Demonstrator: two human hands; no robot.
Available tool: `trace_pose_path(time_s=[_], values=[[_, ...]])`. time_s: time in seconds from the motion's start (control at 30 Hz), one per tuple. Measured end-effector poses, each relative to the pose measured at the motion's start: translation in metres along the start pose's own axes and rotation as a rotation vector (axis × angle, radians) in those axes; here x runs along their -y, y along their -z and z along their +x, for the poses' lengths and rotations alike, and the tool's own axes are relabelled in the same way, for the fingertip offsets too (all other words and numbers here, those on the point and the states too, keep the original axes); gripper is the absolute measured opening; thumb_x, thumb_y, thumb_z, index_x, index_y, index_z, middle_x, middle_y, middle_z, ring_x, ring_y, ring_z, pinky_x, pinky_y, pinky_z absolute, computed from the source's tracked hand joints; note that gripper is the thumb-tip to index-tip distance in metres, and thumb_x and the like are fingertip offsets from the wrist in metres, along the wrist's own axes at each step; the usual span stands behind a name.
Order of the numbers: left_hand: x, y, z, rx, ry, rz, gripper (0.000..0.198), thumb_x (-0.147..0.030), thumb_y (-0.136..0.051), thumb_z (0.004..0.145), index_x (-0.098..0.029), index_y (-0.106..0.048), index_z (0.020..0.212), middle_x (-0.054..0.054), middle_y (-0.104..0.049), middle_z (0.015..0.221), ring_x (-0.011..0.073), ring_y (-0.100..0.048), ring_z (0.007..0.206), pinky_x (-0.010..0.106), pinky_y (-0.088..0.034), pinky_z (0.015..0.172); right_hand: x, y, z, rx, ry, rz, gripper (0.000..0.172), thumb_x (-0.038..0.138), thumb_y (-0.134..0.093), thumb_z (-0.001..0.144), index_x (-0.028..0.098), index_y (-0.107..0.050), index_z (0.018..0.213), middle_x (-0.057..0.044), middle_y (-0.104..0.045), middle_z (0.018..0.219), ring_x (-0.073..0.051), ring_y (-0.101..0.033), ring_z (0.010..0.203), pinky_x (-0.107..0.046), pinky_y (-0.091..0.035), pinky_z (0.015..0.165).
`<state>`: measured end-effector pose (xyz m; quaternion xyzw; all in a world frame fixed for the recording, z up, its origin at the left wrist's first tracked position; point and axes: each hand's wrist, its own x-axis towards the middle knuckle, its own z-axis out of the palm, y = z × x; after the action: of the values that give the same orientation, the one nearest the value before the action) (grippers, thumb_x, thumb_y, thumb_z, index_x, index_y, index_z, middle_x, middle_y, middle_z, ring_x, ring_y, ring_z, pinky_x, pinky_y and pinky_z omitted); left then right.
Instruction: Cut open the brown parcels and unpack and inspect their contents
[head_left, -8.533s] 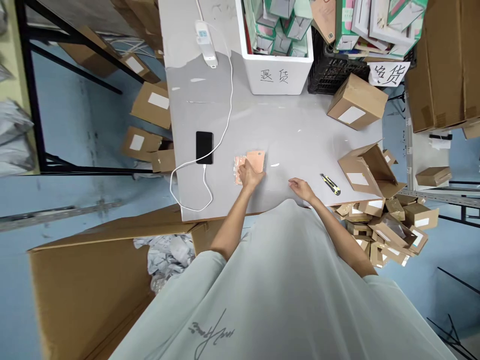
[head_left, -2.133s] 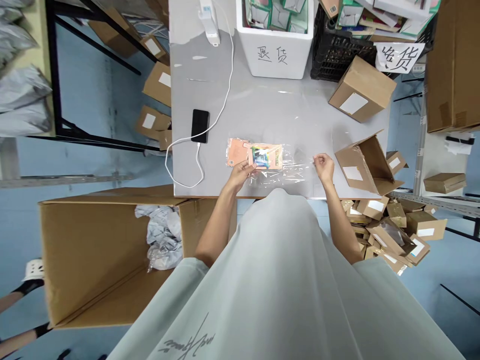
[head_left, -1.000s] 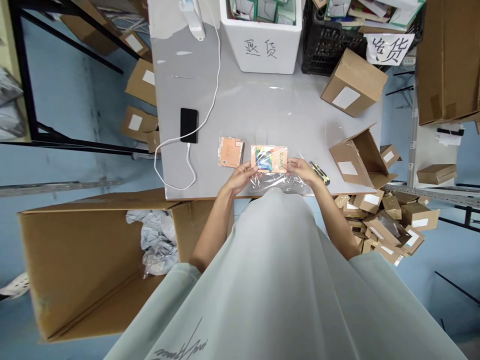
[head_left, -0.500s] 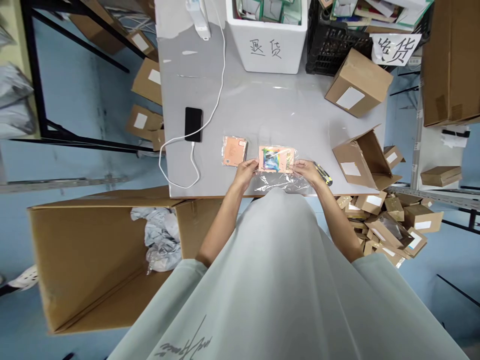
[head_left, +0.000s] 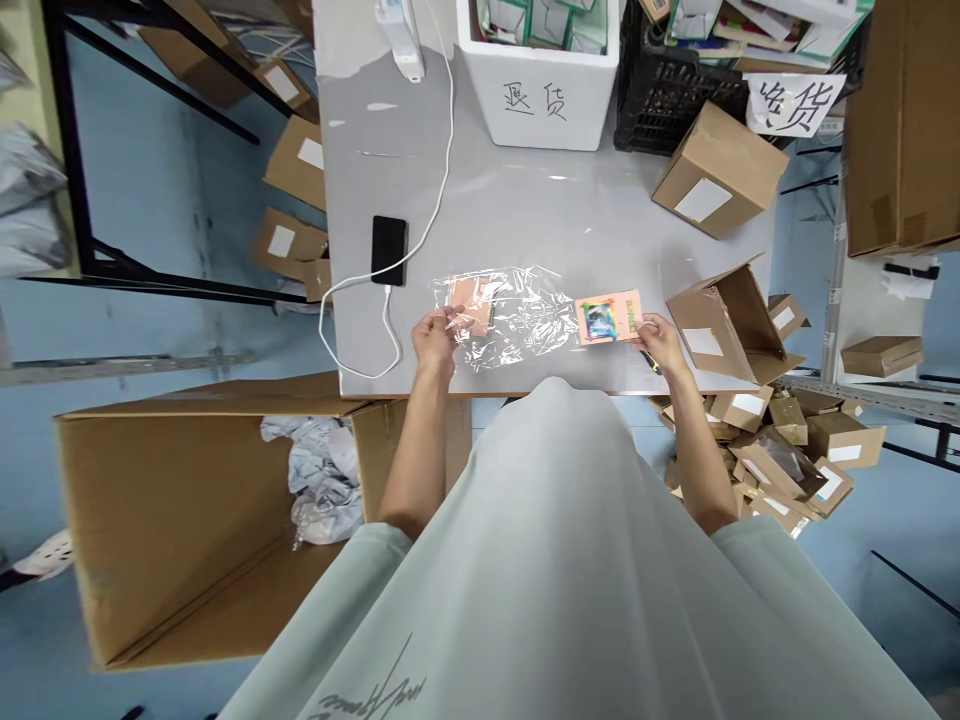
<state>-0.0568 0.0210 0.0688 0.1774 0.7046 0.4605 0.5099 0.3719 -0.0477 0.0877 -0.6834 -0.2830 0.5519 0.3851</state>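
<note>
My left hand (head_left: 435,338) pinches one end of a clear plastic bag (head_left: 525,315), which is spread out sideways over the table. Beneath the bag's left part lies a flat peach-coloured pack (head_left: 471,303). In my right hand (head_left: 660,342) is a peach-coloured card-like pack (head_left: 607,317) with a rainbow-edged picture; I grip it by its right end. Its left edge meets the right end of the bag, and I cannot tell whether they touch. A yellow-and-black cutter (head_left: 651,362) lies partly hidden under my right hand.
A black phone (head_left: 388,250) with a white cable (head_left: 442,170) lies left. At the back stand a white bin (head_left: 547,100) and a black crate (head_left: 649,95). Cardboard boxes (head_left: 720,170) line the right side. A large open carton (head_left: 187,520) stands below the table's left front edge.
My hands have moved apart. The picture pack has come out of the clear bag and gone right in my right hand, while my left hand has drawn the bag left over the other pack.
</note>
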Motion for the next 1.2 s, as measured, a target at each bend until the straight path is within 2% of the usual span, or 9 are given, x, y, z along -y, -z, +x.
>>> trace_pose_path(time_s=[0.13,0.3,0.4,0.53,0.6,0.7,0.87,1.03,1.2], values=[[-0.014,0.009,-0.013,0.132,0.015,-0.066,0.023,-0.034,-0.084,0.09,-0.02,-0.068,0.097,0.009,-0.084,0.114,0.0197,-0.083,0.087,0.029,-0.063,0.076,-0.029,-0.004,0.017,-0.187,-0.151,-0.112,0.024,0.04,-0.076,0.092,0.024,-0.063,0.104,-0.003,-0.081,0.087,-0.022,-0.081,0.077,-0.038,-0.071,0.084],[-0.031,-0.007,-0.034,0.302,0.001,-0.03,0.035,-0.035,-0.091,0.077,-0.021,-0.066,0.096,0.01,-0.085,0.115,0.024,-0.084,0.096,0.035,-0.067,0.085,-0.046,-0.041,0.029,-0.142,-0.196,-0.303,0.029,0.038,-0.073,0.096,0.018,-0.075,0.115,-0.016,-0.086,0.115,-0.03,-0.084,0.104,-0.048,-0.069,0.101],[-0.042,-0.019,-0.043,0.408,0.013,0.036,0.033,-0.034,-0.09,0.076,-0.022,-0.068,0.097,0.009,-0.086,0.111,0.0237,-0.084,0.091,0.035,-0.067,0.081,-0.031,-0.05,0.029,-0.136,-0.035,-0.465,0.053,0.047,-0.073,0.099,0.014,-0.075,0.14,-0.023,-0.078,0.146,-0.033,-0.079,0.122,-0.049,-0.062,0.115],[-0.059,-0.037,-0.06,0.639,-0.036,0.231,0.03,-0.04,-0.089,0.081,-0.021,-0.072,0.097,0.009,-0.087,0.107,0.0227,-0.083,0.084,0.035,-0.067,0.079,0.015,-0.053,0.013,0.012,0.356,-0.553,0.09,0.061,-0.078,0.099,0.023,-0.05,0.176,-0.019,-0.057,0.174,-0.026,-0.08,0.105,-0.04,-0.065,0.103],[-0.066,-0.048,-0.07,0.783,-0.088,0.321,0.031,-0.045,-0.088,0.084,-0.02,-0.075,0.097,0.01,-0.087,0.106,0.0228,-0.083,0.084,0.037,-0.067,0.082,0.039,-0.056,0.003,0.157,0.45,-0.553,0.093,0.059,-0.085,0.095,0.028,-0.052,0.176,-0.014,-0.065,0.167,-0.023,-0.077,0.095,-0.037,-0.064,0.097],[-0.076,-0.065,-0.077,0.902,-0.157,0.384,0.04,-0.054,-0.088,0.088,-0.02,-0.079,0.105,0.012,-0.088,0.109,0.0244,-0.083,0.088,0.04,-0.069,0.087,0.061,-0.061,-0.007,0.337,0.427,-0.523,0.058,0.058,-0.085,0.094,0.025,-0.083,0.142,-0.008,-0.085,0.128,-0.02,-0.072,0.086,-0.034,-0.061,0.091],[-0.083,-0.076,-0.067,0.773,-0.378,0.337,0.078,-0.072,-0.084,0.092,-0.026,-0.068,0.153,0.016,-0.081,0.143,0.0286,-0.083,0.11,0.046,-0.071,0.097,0.066,-0.055,-0.014,0.25,0.33,-0.089,0.056,0.074,-0.081,0.093,0.023,-0.086,0.112,-0.003,-0.08,0.085,-0.016,-0.063,0.068,-0.031,-0.056,0.067],[-0.063,-0.082,-0.084,0.898,-0.456,0.392,0.112,-0.074,-0.093,0.083,-0.039,-0.043,0.177,0.018,-0.06,0.172,0.0347,-0.079,0.127,0.044,-0.072,0.093,0.061,-0.051,-0.023,0.058,0.181,0.228,0.055,0.07,-0.089,0.087,0.029,-0.08,0.121,0.0,-0.078,0.088,-0.016,-0.07,0.073,-0.03,-0.064,0.072],[-0.022,-0.113,-0.118,0.972,-0.364,0.462,0.097,-0.048,-0.097,0.082,-0.033,-0.057,0.169,0.015,-0.071,0.157,0.0242,-0.08,0.108,0.032,-0.067,0.082,0.048,-0.06,-0.031,0.105,0.058,0.413,0.044,0.061,-0.092,0.084,0.028,-0.076,0.108,-0.001,-0.08,0.096,-0.019,-0.077,0.086,-0.032,-0.07,0.086]])
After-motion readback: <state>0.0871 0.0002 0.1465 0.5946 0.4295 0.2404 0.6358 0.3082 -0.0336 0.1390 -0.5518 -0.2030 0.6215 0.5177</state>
